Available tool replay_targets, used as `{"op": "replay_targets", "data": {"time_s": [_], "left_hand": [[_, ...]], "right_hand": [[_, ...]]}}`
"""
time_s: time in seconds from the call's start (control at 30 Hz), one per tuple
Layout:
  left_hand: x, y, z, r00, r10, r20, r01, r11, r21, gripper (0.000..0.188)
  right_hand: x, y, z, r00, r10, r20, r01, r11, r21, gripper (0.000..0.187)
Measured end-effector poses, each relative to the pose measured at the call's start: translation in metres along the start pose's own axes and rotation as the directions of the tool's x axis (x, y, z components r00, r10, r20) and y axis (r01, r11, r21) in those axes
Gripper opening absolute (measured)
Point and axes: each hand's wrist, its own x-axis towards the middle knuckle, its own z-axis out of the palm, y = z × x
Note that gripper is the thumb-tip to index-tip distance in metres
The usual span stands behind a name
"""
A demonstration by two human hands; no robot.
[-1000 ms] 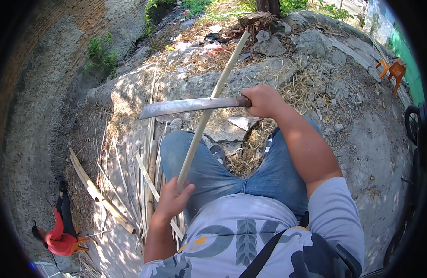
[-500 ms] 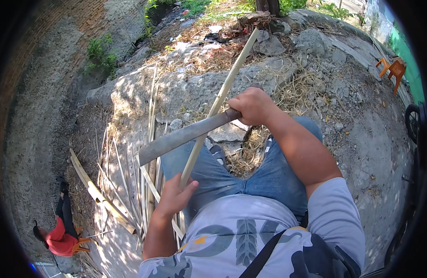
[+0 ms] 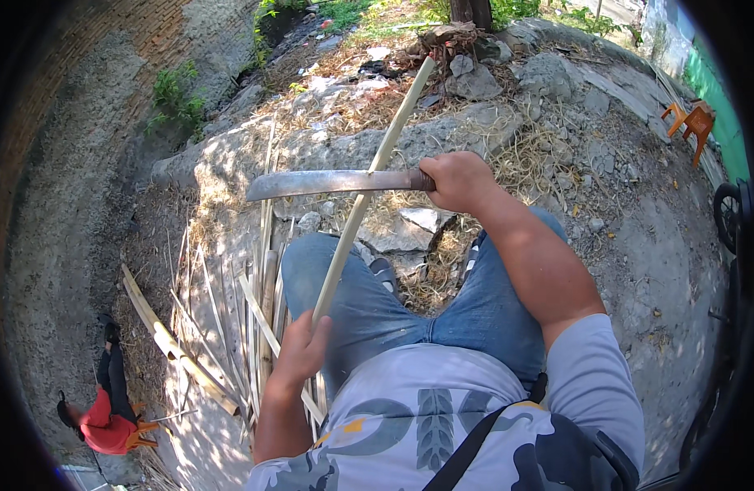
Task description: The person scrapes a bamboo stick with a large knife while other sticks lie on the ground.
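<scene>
My left hand [image 3: 300,348] is closed round the lower end of a long pale bamboo strip [image 3: 342,250], which slants up and away to the right above my lap. In my right hand [image 3: 461,182] is the dark handle of a machete [image 3: 315,183]. Its broad grey blade points left, nearly level, and crosses over the strip at about its middle. Whether the edge bites into the strip I cannot tell. Both my knees are spread under the strip.
Several bamboo strips [image 3: 250,327] lie on the ground by my left leg, with a thick split bamboo pole [image 3: 176,348] beyond them. A person in red [image 3: 108,427] sits at the lower left. Broken concrete [image 3: 397,233] lies before my feet; orange chairs [image 3: 697,123] stand far right.
The machete has swung from slanting down-left to nearly level, its blade moving farther up the bamboo strip. The strip's far end has shifted a little to the left.
</scene>
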Motion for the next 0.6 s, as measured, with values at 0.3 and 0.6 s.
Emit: {"op": "replay_targets", "data": {"time_s": [0.3, 0.6], "left_hand": [[0.002, 0.000, 0.005, 0.999, -0.005, 0.038, 0.003, 0.999, 0.053, 0.031], [-0.002, 0.012, -0.010, 0.996, -0.029, 0.081, 0.017, 0.989, 0.148, 0.030]], "right_hand": [[-0.005, -0.019, 0.010, 0.958, -0.066, 0.280, -0.011, 0.964, 0.267, 0.018], [0.002, 0.035, -0.012, 0.984, 0.172, 0.046, -0.175, 0.982, 0.073, 0.018]]}}
